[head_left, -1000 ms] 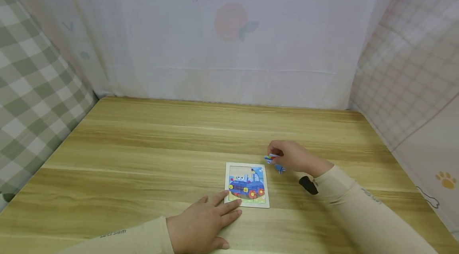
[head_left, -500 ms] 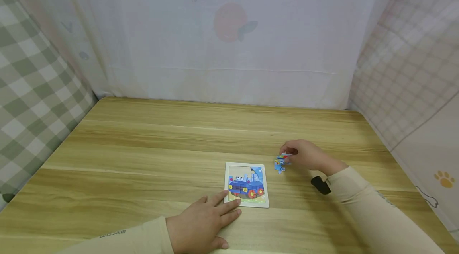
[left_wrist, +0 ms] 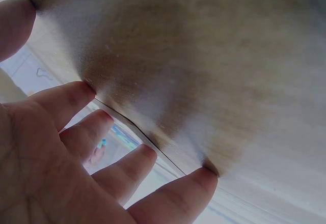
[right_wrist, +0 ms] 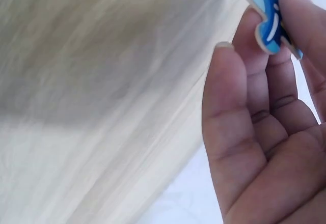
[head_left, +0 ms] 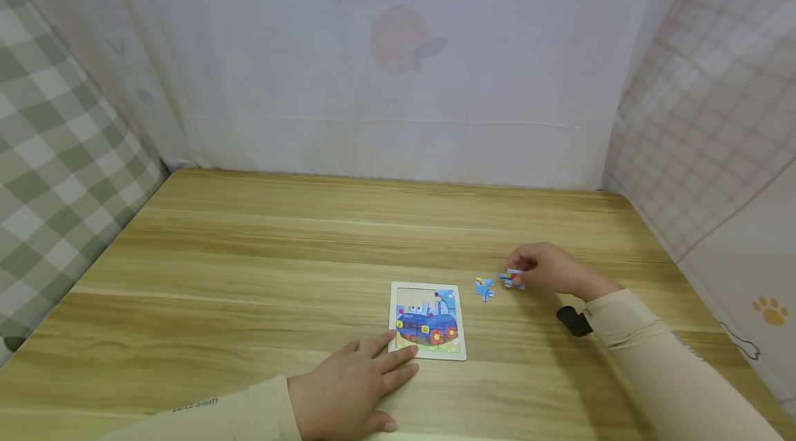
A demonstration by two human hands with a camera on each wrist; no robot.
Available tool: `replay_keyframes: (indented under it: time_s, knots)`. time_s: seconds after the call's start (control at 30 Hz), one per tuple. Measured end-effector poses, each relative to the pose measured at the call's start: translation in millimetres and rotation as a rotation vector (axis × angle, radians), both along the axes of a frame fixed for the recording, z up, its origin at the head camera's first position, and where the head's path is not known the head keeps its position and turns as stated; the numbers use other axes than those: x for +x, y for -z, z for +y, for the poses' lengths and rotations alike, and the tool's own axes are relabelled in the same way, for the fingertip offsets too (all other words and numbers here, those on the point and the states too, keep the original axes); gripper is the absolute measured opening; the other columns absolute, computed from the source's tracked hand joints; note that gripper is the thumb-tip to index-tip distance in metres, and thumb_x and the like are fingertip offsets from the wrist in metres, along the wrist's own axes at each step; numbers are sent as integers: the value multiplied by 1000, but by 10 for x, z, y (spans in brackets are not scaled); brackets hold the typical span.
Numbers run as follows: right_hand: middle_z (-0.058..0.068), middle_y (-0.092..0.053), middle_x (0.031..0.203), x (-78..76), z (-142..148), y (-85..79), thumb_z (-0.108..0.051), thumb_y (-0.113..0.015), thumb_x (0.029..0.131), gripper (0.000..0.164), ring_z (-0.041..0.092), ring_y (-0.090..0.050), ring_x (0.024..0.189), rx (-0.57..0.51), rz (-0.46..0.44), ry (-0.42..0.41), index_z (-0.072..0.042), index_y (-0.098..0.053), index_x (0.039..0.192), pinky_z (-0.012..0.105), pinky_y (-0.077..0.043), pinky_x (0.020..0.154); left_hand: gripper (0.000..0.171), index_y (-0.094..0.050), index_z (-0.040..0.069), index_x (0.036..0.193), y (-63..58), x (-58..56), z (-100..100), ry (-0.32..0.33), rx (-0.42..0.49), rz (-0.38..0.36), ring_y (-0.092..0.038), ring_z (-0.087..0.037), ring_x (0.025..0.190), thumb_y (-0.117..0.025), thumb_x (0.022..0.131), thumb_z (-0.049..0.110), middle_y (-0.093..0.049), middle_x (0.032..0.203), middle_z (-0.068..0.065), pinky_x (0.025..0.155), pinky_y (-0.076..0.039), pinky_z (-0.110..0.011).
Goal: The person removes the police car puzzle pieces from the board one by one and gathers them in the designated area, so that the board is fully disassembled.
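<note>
Holds piece (right_wrist: pixel 270 30) in right hand (head_left: pixel 550 267), pinched between thumb and fingers, right of board (head_left: pixel 409 296) and slightly farther. Has second piece (head_left: pixel 484 286) on table (head_left: pixel 249 275), between board and held piece. Rests left hand (head_left: pixel 351 386), released, fingers spread, some fingertips on board's near left corner. Extends right sleeve (head_left: pixel 671 358) over table from near right, black object (head_left: pixel 574 321) under wrist. Has bare patch showing at board's far left. Faces curtain (head_left: pixel 373 109) beyond far table edge, checked cloth (head_left: pixel 50 130) at left.
</note>
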State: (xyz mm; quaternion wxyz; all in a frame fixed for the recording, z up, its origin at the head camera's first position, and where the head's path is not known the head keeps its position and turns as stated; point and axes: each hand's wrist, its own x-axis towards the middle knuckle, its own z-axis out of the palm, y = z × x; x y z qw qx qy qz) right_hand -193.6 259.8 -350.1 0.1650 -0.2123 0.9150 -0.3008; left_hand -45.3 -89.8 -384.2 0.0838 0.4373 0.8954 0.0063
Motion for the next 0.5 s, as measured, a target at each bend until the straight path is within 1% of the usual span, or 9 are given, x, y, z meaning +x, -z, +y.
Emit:
replay_keyframes:
  time_s: [0.13, 0.27, 0.5]
  knots:
    - [-2, -61, 78, -16, 67, 30, -5, -73, 82, 13, 8, -50, 71, -19, -43, 4, -1, -68, 94, 23, -43, 62, 68, -42, 26, 148, 0, 2, 1, 0, 2, 6, -33, -28, 140, -56, 89, 57, -34, 154, 7, 87, -50, -50]
    - [0, -62, 77, -35, 119, 63, -5, -73, 82, 15, 7, -51, 69, -50, -116, 5, 2, -68, 94, 22, -44, 61, 68, -42, 26, 147, 0, -6, -1, 5, 8, 4, -34, -28, 140, -56, 89, 57, -34, 154, 7, 87, -50, -51]
    - [0, -63, 78, -32, 128, 73, -6, -73, 82, 17, 8, -54, 71, -40, -194, -26, 3, -68, 96, 22, -45, 63, 67, -43, 25, 147, 3, -9, -11, 12, 16, 0, -36, -29, 138, -56, 90, 57, -35, 154, 6, 86, -50, -51]
